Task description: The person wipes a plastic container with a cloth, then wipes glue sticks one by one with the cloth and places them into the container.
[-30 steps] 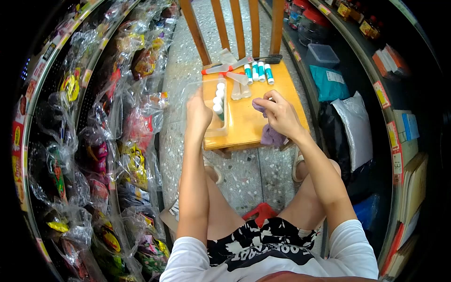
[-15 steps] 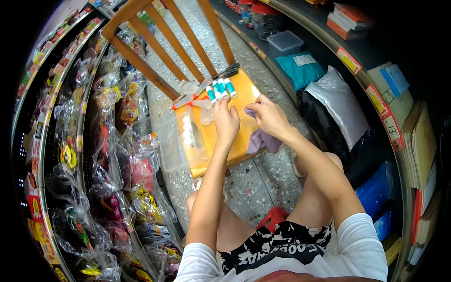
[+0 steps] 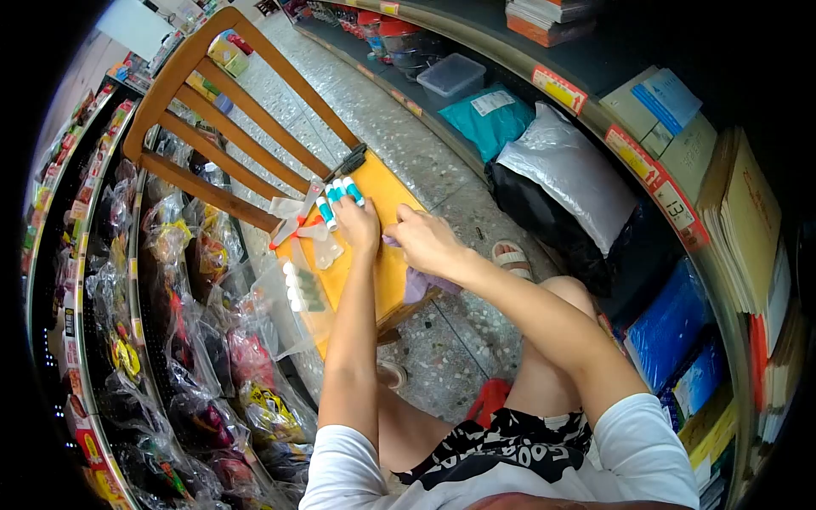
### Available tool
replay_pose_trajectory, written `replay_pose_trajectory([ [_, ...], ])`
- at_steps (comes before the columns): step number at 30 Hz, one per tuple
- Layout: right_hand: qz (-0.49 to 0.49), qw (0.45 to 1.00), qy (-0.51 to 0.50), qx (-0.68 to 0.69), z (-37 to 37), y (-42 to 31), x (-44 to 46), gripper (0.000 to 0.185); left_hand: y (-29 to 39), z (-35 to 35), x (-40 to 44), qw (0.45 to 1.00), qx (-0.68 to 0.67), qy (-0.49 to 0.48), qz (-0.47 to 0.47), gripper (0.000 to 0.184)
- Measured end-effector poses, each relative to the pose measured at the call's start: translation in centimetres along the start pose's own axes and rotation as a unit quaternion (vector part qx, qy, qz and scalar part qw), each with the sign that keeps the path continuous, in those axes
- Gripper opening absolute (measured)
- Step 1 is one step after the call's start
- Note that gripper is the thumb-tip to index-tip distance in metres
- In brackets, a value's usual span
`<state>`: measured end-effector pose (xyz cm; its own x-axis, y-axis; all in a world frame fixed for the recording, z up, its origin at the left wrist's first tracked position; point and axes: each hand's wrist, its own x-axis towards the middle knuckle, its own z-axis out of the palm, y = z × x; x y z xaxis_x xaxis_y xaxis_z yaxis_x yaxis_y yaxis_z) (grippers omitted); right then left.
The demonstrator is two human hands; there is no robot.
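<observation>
My left hand (image 3: 355, 224) reaches over the wooden chair seat (image 3: 387, 183), its fingertips at the row of white-and-teal tubes (image 3: 326, 213); whether they grip one is hidden. To its right, my right hand (image 3: 422, 241) is closed on a purple cloth (image 3: 416, 286), which hangs down at the seat's edge. Left of my left wrist, a clear plastic box (image 3: 276, 316) holds several white-capped bottles (image 3: 293, 287). Clear pieces with red tips (image 3: 297, 229) lie between the box and the tubes. A black object (image 3: 349, 161) rests by the chair back.
Shelves of plastic-bagged goods (image 3: 246, 340) line the left. Along the right shelf are a lidded clear container (image 3: 451, 76), a teal parcel (image 3: 486, 119), a silver parcel (image 3: 569, 174) and envelopes (image 3: 744, 221). Something red (image 3: 489, 401) is between my legs.
My left hand has moved from the clear box to the white-and-teal tubes. My right hand keeps the purple cloth. The view has turned, so the chair appears tilted further left.
</observation>
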<state>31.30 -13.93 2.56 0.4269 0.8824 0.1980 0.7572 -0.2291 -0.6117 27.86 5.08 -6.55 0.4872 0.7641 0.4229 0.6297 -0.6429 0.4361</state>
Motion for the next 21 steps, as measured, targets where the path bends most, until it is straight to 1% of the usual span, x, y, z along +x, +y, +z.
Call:
replay_pose_trajectory([
  [2,-0.003,1.000,0.008,-0.006,0.2,0.1,0.1,0.023,-0.2,0.1,-0.1,1.000,0.014,0.015,0.011,0.030],
  [5,-0.001,1.000,0.009,-0.010,0.3,0.1,-0.3,0.021,-0.4,-0.3,-0.7,1.000,0.000,-0.019,0.008,0.029],
  [8,-0.004,1.000,0.003,-0.017,0.3,0.1,-0.2,0.020,-1.4,-1.3,-2.3,0.998,-0.037,-0.015,0.045,0.031],
  [11,-0.008,0.999,-0.001,-0.032,0.7,0.1,-0.2,0.021,-1.5,-3.8,-4.4,0.993,-0.085,-0.076,-0.003,0.038],
  [12,-0.011,1.000,-0.003,-0.029,0.5,-0.1,-0.4,0.021,-1.0,-5.2,-5.0,0.984,-0.103,-0.124,-0.080,0.047],
  [13,-0.016,0.999,-0.004,-0.027,0.4,-0.2,-0.4,0.021,-0.4,-6.8,-5.5,0.971,-0.137,-0.156,-0.120,0.049],
  [15,-0.011,0.999,-0.014,-0.049,0.7,-0.5,-0.3,0.023,0.0,-9.8,-6.7,0.935,-0.202,-0.214,-0.199,0.054],
  [16,-0.006,0.998,-0.016,-0.053,0.9,-0.7,-0.2,0.024,-1.5,-9.3,-7.2,0.892,-0.299,-0.244,-0.235,0.046],
  [18,-0.008,0.998,-0.011,-0.062,1.2,-1.0,-0.1,0.027,-2.3,-11.0,-8.2,0.817,-0.421,-0.268,-0.288,0.042],
  [19,-0.021,0.999,0.009,-0.034,1.4,-1.2,-0.1,0.025,-2.1,-12.3,-8.6,0.771,-0.481,-0.278,-0.310,0.041],
  [21,-0.048,0.997,0.047,0.022,1.7,-1.6,0.0,0.020,-2.0,-14.2,-8.9,0.726,-0.544,-0.270,-0.323,0.036],
])
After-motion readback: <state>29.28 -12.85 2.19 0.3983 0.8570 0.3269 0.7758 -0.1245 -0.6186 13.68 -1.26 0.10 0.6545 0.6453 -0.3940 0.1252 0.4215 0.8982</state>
